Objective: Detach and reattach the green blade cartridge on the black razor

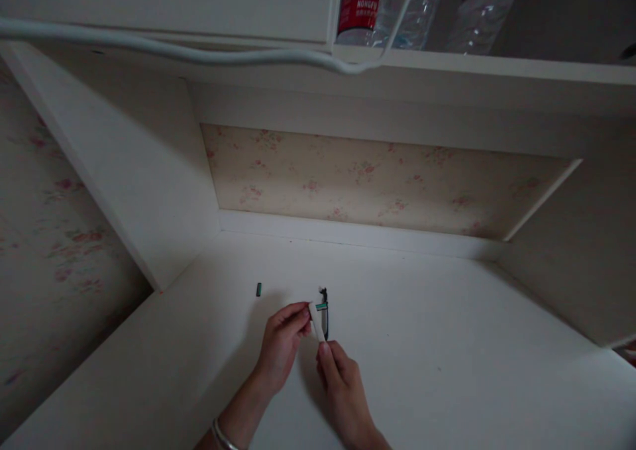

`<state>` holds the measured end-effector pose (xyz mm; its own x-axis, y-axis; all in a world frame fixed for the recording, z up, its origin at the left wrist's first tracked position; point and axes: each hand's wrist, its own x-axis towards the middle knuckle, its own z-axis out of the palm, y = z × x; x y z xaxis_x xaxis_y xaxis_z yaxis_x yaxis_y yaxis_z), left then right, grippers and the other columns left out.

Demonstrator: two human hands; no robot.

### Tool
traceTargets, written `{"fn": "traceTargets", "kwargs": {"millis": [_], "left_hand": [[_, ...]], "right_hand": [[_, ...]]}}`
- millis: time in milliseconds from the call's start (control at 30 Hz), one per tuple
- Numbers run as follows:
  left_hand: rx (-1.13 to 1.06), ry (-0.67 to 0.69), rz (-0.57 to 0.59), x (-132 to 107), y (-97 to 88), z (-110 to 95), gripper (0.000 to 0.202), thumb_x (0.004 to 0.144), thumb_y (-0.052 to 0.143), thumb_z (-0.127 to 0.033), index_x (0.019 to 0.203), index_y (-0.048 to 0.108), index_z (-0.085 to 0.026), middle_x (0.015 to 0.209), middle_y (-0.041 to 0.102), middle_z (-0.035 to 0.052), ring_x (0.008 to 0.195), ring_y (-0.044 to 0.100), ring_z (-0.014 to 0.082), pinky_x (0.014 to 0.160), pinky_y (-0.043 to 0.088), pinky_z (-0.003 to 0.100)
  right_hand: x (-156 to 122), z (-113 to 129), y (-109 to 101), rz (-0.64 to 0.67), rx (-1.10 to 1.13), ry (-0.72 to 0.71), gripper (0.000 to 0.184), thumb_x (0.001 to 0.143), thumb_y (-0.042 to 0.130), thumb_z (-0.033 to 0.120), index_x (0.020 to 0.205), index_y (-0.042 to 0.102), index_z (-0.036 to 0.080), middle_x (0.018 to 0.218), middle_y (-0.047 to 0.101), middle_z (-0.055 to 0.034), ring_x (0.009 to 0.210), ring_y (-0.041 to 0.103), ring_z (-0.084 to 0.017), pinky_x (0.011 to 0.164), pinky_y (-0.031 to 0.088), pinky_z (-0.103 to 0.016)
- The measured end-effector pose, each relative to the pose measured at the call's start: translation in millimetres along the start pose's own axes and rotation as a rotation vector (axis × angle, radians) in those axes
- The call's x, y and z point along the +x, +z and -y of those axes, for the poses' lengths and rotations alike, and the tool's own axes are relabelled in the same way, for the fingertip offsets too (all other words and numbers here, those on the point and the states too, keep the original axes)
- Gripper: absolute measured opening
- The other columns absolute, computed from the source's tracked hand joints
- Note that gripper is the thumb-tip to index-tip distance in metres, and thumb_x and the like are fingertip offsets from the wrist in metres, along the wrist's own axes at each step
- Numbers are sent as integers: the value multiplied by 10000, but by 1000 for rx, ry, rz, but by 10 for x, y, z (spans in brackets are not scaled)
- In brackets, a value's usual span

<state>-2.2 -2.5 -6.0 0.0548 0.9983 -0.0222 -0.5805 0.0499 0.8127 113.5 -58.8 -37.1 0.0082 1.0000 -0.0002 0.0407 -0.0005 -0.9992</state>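
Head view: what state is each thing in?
White piece, slanted, held at both ends
Left hand, closed on white piece's upper end
Right hand, closed on white piece's lower end
Green-and-black piece, beside white piece, attachment unclear
Black item, partly hidden, shape unclear
Small dark piece, lying on the tabletop
Bracelet, worn on left wrist
Red-labelled bottle, upright, top out of frame
White cord, uncoiled, curving

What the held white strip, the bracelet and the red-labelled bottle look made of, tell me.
White strip: probably matt plastic, judging by its even, opaque white, though card is possible. Bracelet: likely polished metal, given its silvery sheen. Red-labelled bottle: apparently clear, glossy plastic, from its translucent base.
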Motion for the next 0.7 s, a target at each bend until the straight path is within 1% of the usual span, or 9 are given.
{"fn": "traceTargets", "kwargs": {"millis": [200,333,400,467,567,700], "left_hand": [[-37,-24,-54,-12,32,-35,187,674,768,-232,830,734,-135,785,680,53,717,565,115,627,424,208],[-42,-38,-66,0,40,-40,197,666,774,-230,835,734,-136,765,682,53,704,570,115,626,428,209],[-37,-36,-60,3,37,-36,192,672,767,-230,835,734,-135,761,678,50,690,561,111,618,425,208],[-29,-22,-51,1,33,-34,183,678,759,-233,827,733,-130,738,664,41,668,546,104,609,419,209],[-24,-10,-40,-8,32,-37,174,680,754,-236,815,732,-128,722,654,34,650,532,99,610,417,211],[-19,-41,-53,-15,25,-39,198,668,769,-235,833,733,-131,743,675,52,669,552,110,612,416,214]], "right_hand": [[34,-32,-29,-23,58,7,385,904,455,526,719,494,190,582,353,52,538,293,-110,477,229,-241],[31,-28,-45,-63,83,15,392,901,449,538,717,488,194,590,357,50,537,301,-113,474,238,-239],[20,-16,-29,-49,55,15,397,897,452,542,708,487,195,583,361,51,534,305,-113,476,240,-240],[9,-6,-4,-2,28,15,403,897,450,544,697,484,196,574,363,54,530,305,-113,479,238,-241],[13,-5,16,34,41,23,411,899,440,552,684,460,203,569,345,60,525,293,-112,475,231,-240],[51,-29,-10,-59,121,21,399,893,445,562,708,457,209,592,336,60,535,296,-116,475,239,-239]]}}
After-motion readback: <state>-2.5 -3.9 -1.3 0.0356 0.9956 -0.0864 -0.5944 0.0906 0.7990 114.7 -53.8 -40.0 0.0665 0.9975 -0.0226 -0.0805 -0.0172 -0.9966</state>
